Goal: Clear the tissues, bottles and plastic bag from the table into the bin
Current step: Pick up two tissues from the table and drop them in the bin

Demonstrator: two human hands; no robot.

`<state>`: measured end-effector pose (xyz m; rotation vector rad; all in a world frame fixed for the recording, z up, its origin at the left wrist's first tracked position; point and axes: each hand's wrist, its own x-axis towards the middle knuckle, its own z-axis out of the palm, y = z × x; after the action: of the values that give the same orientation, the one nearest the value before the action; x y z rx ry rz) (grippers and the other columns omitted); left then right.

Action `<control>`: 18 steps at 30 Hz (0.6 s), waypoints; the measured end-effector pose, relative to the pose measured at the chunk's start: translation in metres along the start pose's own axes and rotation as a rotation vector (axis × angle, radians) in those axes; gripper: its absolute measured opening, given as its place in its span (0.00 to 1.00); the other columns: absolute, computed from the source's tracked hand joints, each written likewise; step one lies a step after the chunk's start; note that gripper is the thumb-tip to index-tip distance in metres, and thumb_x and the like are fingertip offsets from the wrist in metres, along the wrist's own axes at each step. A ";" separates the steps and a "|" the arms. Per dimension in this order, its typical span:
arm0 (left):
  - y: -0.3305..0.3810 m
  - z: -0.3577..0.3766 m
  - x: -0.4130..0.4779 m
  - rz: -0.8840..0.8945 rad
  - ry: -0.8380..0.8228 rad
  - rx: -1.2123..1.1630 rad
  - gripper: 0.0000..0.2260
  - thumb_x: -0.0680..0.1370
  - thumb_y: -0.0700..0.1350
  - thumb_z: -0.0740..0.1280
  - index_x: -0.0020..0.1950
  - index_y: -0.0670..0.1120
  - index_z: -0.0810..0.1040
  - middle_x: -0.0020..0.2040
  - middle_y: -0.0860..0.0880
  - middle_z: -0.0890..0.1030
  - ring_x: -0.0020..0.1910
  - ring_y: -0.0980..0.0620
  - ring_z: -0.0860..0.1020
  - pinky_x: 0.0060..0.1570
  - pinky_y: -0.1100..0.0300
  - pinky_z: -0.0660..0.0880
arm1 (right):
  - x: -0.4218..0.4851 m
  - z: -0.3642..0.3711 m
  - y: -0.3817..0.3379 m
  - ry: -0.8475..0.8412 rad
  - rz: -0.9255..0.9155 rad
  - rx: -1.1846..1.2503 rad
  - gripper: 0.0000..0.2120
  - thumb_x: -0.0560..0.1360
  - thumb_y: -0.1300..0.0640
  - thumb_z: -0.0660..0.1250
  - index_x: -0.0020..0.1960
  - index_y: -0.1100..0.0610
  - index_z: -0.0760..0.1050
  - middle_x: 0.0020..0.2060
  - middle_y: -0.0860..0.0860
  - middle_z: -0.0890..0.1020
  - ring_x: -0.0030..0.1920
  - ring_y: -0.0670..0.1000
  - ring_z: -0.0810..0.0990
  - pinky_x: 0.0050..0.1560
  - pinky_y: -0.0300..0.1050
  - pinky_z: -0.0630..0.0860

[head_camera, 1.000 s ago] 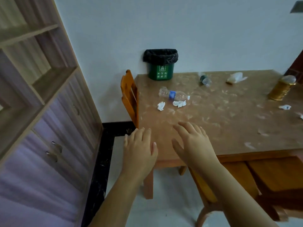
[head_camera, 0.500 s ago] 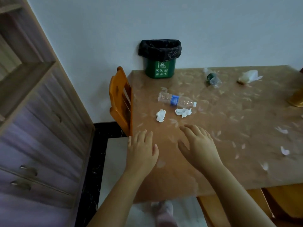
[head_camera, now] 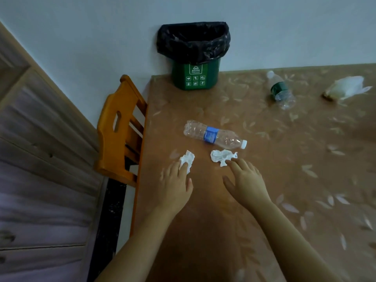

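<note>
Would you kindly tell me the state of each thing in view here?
Left hand: open, fingers touching the left tissue.
Right hand: open, holding nothing.
Left tissue: crumpled.
Right tissue: crumpled, just beyond the right hand.
Blue-label bottle: lying on its side, capped.
Green-label bottle: lying on its side.
Plastic bag: crumpled, untouched.
Bin: upright, open-topped, black liner.

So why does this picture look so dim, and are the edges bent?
Head view: the light is dim and bluish, muddying colours; the wide lens tilts and bows the cabinet; the plastic bag and the lower corners look soft; the blue-label bottle and the tissue by the left hand are sharper; no strong glare.
</note>
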<state>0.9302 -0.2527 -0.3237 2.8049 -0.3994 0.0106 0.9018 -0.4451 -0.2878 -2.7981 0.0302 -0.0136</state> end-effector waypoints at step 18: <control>-0.021 0.061 0.054 -0.057 -0.093 -0.004 0.17 0.75 0.43 0.64 0.64 0.43 0.69 0.66 0.42 0.71 0.65 0.45 0.67 0.63 0.50 0.64 | 0.074 0.073 0.059 -0.084 0.076 0.133 0.21 0.71 0.56 0.67 0.63 0.58 0.70 0.62 0.56 0.75 0.61 0.59 0.71 0.56 0.55 0.71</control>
<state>0.9859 -0.2664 -0.3854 2.8190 -0.3403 -0.1333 0.9759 -0.4780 -0.3759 -2.6595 0.1105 0.1160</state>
